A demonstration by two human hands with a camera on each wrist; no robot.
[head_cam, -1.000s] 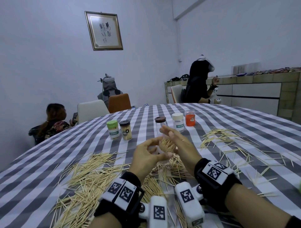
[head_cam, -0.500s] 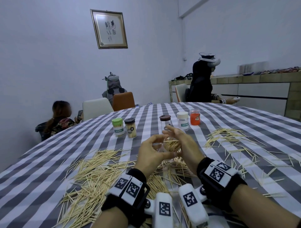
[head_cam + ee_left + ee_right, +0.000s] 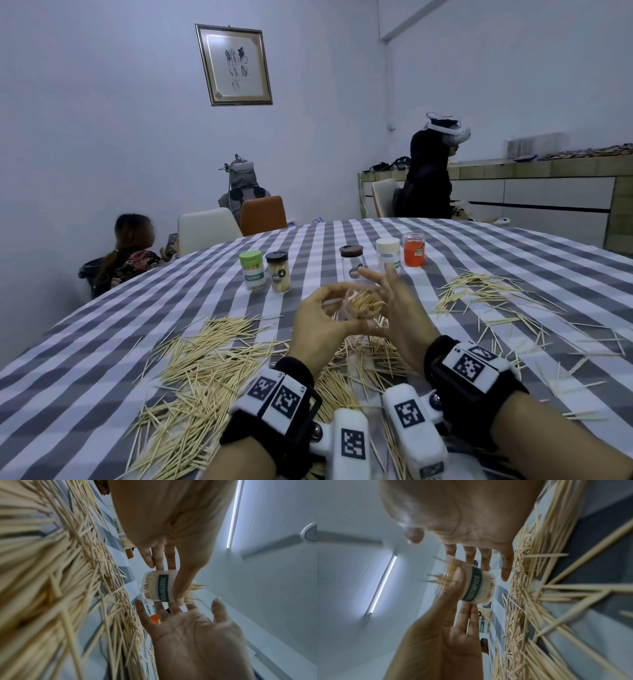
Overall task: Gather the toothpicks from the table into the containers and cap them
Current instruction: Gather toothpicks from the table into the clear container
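Your left hand [image 3: 320,325] has the clear container [image 3: 158,586] pinched by its labelled wall, thumb on one side and fingers curled behind, lifted just above the surface [image 3: 102,342] near the middle. It's packed, with toothpick tips [image 3: 366,303] bristling out of the open mouth. Your right hand [image 3: 399,318] sits flat beside it, fingers straight and spread, holding nothing, palm turned to the bundle as if to tamp it level. That little tub looks light and stiff, its plastic likely slick, so keep the pinch on the label band, low and away from the mouth. The sticks themselves are thin, sharp at the ends and prone to spill if it tips, so press on them gently with flat fingers. Loose toothpicks [image 3: 205,370] lie thick on the near left, with a thinner scatter [image 3: 486,291] on the right. Five capped jars [image 3: 281,274] stand in a row farther back.
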